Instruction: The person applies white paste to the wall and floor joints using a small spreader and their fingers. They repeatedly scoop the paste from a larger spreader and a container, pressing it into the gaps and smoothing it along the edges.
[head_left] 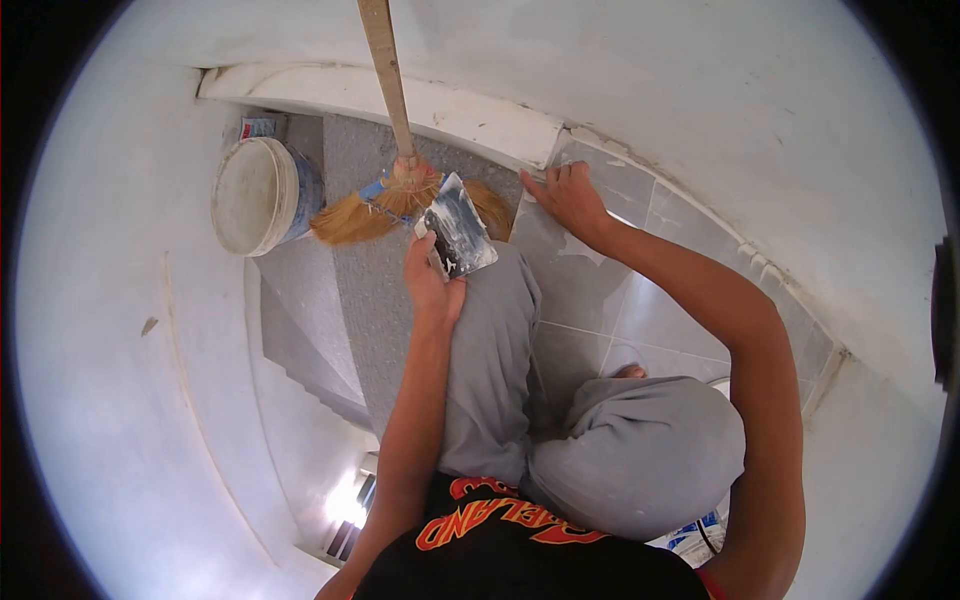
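My left hand (433, 285), beside my raised knee, is closed on a flat scraper (462, 232) smeared with white putty. Its broad face is turned up, and the fingers behind it are hidden. Further right, my right hand (574, 203) reaches to the end of a white ledge (480, 128), near the corner where it meets the grey tiles. One finger is stretched out to the ledge's lower edge, while the others bend; I see nothing held there. Just behind the scraper stands a broom (412, 185) with straw bristles and a wooden handle.
A white bucket (272, 200) stands at the left, beside a small labelled container (258, 128). Grey tiled flooring (590, 290) with pale patches lies under my right arm. Steps (315, 335) drop away on the left. White walls (750, 80) curve close around me.
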